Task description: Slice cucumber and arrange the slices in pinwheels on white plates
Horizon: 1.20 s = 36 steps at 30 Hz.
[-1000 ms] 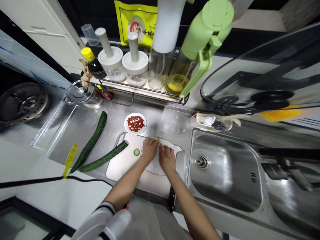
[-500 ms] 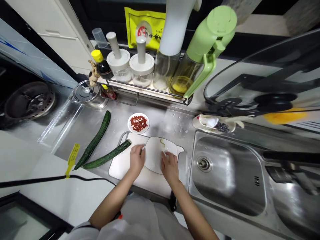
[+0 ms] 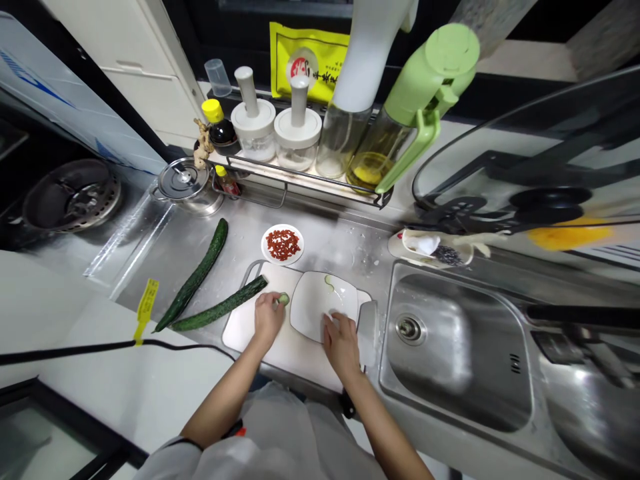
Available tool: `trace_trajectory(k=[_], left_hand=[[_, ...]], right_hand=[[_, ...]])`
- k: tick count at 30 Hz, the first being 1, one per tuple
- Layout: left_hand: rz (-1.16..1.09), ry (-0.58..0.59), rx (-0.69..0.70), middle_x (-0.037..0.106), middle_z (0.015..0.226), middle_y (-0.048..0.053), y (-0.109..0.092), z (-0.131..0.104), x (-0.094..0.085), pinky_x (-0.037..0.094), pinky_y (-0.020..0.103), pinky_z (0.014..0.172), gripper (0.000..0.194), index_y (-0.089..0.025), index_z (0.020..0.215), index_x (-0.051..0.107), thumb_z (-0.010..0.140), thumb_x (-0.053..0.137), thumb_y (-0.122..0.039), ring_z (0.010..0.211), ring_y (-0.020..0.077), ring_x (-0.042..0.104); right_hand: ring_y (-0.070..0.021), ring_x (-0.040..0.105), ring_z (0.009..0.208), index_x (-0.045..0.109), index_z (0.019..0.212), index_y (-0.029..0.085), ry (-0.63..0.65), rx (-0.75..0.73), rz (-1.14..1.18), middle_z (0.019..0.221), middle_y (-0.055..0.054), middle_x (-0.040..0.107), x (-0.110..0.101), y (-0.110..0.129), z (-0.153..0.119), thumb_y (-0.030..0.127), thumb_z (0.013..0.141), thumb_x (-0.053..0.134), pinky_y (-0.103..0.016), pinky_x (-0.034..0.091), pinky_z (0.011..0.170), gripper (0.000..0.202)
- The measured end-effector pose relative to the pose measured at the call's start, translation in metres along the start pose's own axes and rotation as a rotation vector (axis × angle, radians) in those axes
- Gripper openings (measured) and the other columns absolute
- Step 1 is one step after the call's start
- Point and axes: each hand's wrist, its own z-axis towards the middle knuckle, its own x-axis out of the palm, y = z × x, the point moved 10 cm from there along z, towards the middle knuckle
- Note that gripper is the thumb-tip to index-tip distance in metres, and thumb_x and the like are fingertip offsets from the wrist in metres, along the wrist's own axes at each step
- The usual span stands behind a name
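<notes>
My left hand (image 3: 269,319) pinches a small green cucumber piece (image 3: 283,299) between thumb and fingers, just left of the white plate (image 3: 307,310). My right hand (image 3: 341,343) reaches over the plate's lower right part, fingers bent but apart, fingertips at its surface; nothing shows in them. A thin curved cucumber slice (image 3: 329,283) lies near the plate's far side. The plate rests on a white cutting board (image 3: 243,327). One whole cucumber (image 3: 225,308) overlaps the board's left edge, and another cucumber (image 3: 197,273) lies farther left on the steel counter.
Behind the board stands a white dish (image 3: 263,248) of red dried berries. The sink (image 3: 455,360) is on the right, a lidded pot (image 3: 187,190) at the back left. A rack (image 3: 310,181) carries jars and bottles. A black handle (image 3: 347,403) projects at the front edge.
My left hand has moved left, away from the plate's rim, and the cucumber piece in it now shows. My right hand stays over the plate. The view has shifted slightly.
</notes>
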Motion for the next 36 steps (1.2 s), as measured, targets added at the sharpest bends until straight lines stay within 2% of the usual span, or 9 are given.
trace_trajectory(k=[4, 15, 23, 25, 28, 32, 36], left_hand=[[-0.043, 0.015, -0.054, 0.061, 0.080, 0.005, 0.006, 0.003, 0.002, 0.045, 0.031, 0.076, 0.006, -0.018, 0.078, 0.062, 0.074, 0.058, -0.016, 0.079, 0.0176, 0.055], [0.006, 0.051, 0.048, 0.063, 0.074, 0.003, -0.013, 0.002, -0.001, 0.042, 0.032, 0.077, 0.011, -0.019, 0.074, 0.061, 0.076, 0.052, -0.012, 0.078, 0.0188, 0.056], [-0.174, 0.074, -0.078, 0.065, 0.075, 0.001, -0.016, 0.002, -0.011, 0.043, 0.026, 0.067, 0.012, -0.020, 0.083, 0.064, 0.079, 0.054, -0.023, 0.070, 0.0142, 0.056], [-0.291, 0.147, -0.115, 0.063, 0.070, -0.001, -0.023, 0.001, -0.003, 0.042, 0.024, 0.063, 0.014, -0.020, 0.084, 0.066, 0.077, 0.055, -0.026, 0.063, 0.0120, 0.054], [-0.466, 0.323, -0.150, 0.061, 0.063, -0.002, -0.040, -0.004, 0.020, 0.041, 0.023, 0.059, 0.015, -0.020, 0.081, 0.069, 0.073, 0.061, -0.029, 0.059, 0.0112, 0.052], [-0.664, 0.547, -0.213, 0.067, 0.069, 0.001, -0.060, -0.014, 0.050, 0.044, 0.025, 0.062, 0.017, -0.018, 0.080, 0.071, 0.068, 0.065, -0.029, 0.062, 0.0127, 0.057], [-0.753, 0.641, -0.299, 0.070, 0.077, 0.003, -0.065, -0.020, 0.064, 0.046, 0.027, 0.069, 0.020, -0.016, 0.082, 0.071, 0.067, 0.066, -0.029, 0.071, 0.0154, 0.060]], right_hand=[[-0.0243, 0.044, 0.102, 0.062, 0.111, 0.016, -0.004, 0.004, -0.005, 0.110, -0.014, 0.053, -0.001, 0.002, -0.003, 0.019, 0.089, 0.044, -0.042, 0.044, 0.087, 0.028], [-0.0226, 0.046, 0.095, 0.064, 0.108, 0.018, 0.002, 0.025, 0.048, 0.104, -0.012, 0.056, -0.005, 0.007, -0.005, 0.020, 0.090, 0.043, -0.040, 0.045, 0.084, 0.028], [-0.0221, 0.051, 0.089, 0.068, 0.098, 0.017, -0.034, 0.106, 0.251, 0.092, -0.011, 0.061, -0.008, 0.002, 0.002, 0.024, 0.090, 0.043, -0.039, 0.046, 0.081, 0.027], [-0.0217, 0.054, 0.087, 0.069, 0.096, 0.019, -0.038, 0.168, 0.332, 0.089, -0.010, 0.064, -0.007, -0.005, 0.006, 0.026, 0.089, 0.043, -0.040, 0.045, 0.080, 0.028], [-0.0213, 0.058, 0.087, 0.070, 0.095, 0.020, -0.010, 0.321, 0.515, 0.091, -0.009, 0.068, -0.001, -0.019, 0.016, 0.033, 0.087, 0.048, -0.038, 0.046, 0.079, 0.027], [-0.0213, 0.062, 0.086, 0.071, 0.095, 0.020, 0.085, 0.560, 0.818, 0.095, -0.007, 0.071, 0.013, -0.034, 0.024, 0.045, 0.080, 0.056, -0.036, 0.047, 0.078, 0.033], [-0.0207, 0.061, 0.081, 0.072, 0.088, 0.019, 0.128, 0.669, 0.977, 0.087, -0.006, 0.071, 0.018, -0.036, 0.026, 0.053, 0.072, 0.063, -0.034, 0.046, 0.074, 0.039]])
